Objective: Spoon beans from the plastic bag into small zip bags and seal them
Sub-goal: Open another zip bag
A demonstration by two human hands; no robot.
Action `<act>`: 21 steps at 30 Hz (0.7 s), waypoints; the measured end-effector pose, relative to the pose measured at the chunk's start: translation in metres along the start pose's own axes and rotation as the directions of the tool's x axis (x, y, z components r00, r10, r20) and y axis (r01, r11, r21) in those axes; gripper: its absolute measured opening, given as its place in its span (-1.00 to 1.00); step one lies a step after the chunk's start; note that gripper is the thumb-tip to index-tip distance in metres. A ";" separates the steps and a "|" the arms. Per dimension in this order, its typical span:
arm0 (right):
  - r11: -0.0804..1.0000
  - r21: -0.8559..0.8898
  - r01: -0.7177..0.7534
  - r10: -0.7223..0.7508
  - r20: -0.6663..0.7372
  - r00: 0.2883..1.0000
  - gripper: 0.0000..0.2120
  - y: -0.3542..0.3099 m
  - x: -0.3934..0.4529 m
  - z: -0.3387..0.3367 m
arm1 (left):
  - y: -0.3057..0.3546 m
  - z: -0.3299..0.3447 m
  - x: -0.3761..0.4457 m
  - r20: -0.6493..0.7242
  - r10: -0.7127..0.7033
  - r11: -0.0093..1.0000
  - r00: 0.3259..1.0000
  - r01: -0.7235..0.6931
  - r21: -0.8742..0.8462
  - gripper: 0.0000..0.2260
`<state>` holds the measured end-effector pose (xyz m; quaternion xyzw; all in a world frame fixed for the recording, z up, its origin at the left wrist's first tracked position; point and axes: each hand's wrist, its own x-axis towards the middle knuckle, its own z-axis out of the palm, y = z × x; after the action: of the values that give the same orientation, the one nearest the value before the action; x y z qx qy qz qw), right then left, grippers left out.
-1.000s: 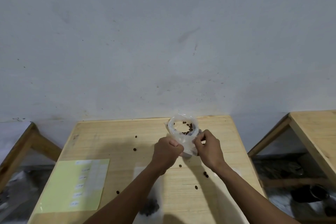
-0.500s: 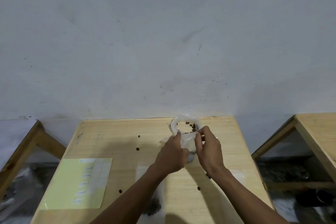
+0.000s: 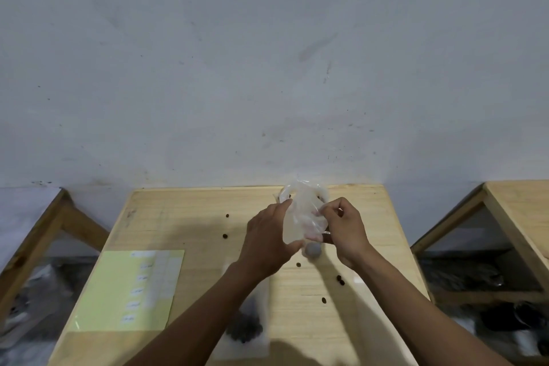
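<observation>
A clear plastic bag with a few dark beans inside is held above the far middle of the wooden table. My left hand grips its left side and my right hand pinches its right edge. A grey rounded thing, perhaps a spoon bowl, shows just below the bag between my hands. A small zip bag of dark beans lies flat near the front edge, partly hidden by my left forearm.
Loose beans lie scattered on the table. A pale green sheet with white labels lies at the front left. Wooden tables stand at the left and right. A grey wall is right behind.
The bag's round mouth has been gathered closed and the bag lifted slightly. My hands have moved closer around it. The camera has tilted a little.
</observation>
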<state>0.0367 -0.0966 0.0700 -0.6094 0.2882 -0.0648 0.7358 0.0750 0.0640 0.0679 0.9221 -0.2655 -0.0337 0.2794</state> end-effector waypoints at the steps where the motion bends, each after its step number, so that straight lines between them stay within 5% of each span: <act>1: 0.999 0.025 -0.020 0.019 0.035 0.999 -0.88 -0.001 0.001 -0.001 | -0.004 -0.001 0.001 0.001 -0.016 1.000 1.000 0.016 -0.003 -0.25; 4: 0.997 0.006 -0.072 0.072 0.084 0.994 -0.76 0.009 0.014 -0.010 | -0.019 -0.006 0.001 0.030 -0.065 0.998 0.997 0.065 -0.011 -0.26; 6: 0.955 -0.295 0.008 0.018 0.086 0.996 -0.78 0.029 0.030 -0.023 | -0.030 -0.009 0.001 0.040 -0.109 0.993 0.993 0.110 -0.033 -0.25; 9: 0.491 -0.839 0.234 0.018 0.279 0.960 -0.73 0.060 0.049 -0.039 | -0.041 -0.013 -0.001 0.025 -0.148 0.987 0.989 0.150 -0.065 -0.25; 12: 0.085 -0.925 0.370 0.073 0.376 0.924 -0.73 0.086 0.058 -0.048 | -0.044 -0.013 -0.003 0.029 -0.175 0.981 0.984 0.177 -0.085 -0.25; 21: -0.045 -0.944 0.327 0.017 0.327 0.945 -0.80 0.092 0.066 -0.054 | -0.048 -0.012 -0.009 0.046 -0.212 0.973 0.976 0.215 -0.089 -0.25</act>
<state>0.0406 -0.1495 -0.0436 -0.9806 0.0842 0.1510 0.0928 0.0922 0.1087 0.0511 0.9305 -0.1681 -0.0926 0.3120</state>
